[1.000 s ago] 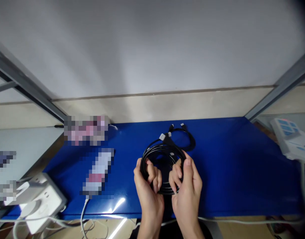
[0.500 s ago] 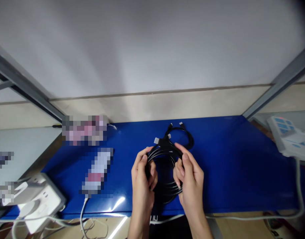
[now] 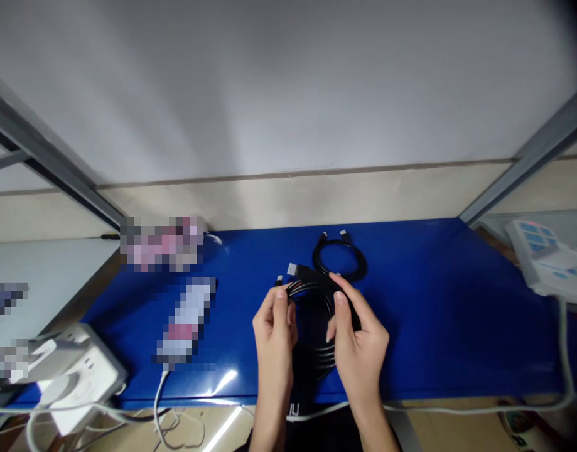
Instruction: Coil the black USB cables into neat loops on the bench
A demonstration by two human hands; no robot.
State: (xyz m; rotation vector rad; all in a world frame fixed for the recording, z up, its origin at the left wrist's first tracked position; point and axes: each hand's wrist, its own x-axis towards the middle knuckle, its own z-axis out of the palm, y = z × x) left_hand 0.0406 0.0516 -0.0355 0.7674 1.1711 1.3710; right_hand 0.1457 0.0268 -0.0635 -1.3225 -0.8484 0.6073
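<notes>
Between my two hands is a coiled black cable (image 3: 323, 361) with silver-ended, HDMI-looking plugs. My left hand (image 3: 276, 320) pinches the left side of the coil, thumb on top. On the right side, my right hand (image 3: 356, 323) closes around the loops, its index finger stretched along the top near a plug. One plug (image 3: 292, 270) points up and left above the coil, and a second plug (image 3: 279, 280) sticks up by my left fingertips. Just beyond, a smaller coiled black cable (image 3: 363, 267) lies on the blue table (image 3: 439, 314), both its ends pointing toward the wall.
At the left are a blurred-out flat device (image 3: 187, 320) with a white cord and a blurred pinkish object (image 3: 161, 245). A white power strip (image 3: 88, 376) sits at the front left corner. A white device (image 3: 547, 257) stands at the right. Grey metal posts (image 3: 518, 166) frame both sides.
My hands have shifted slightly right and turned the coil. One plug has moved from the right of the coil's top to beside my left fingertips. The smaller cable stays put.
</notes>
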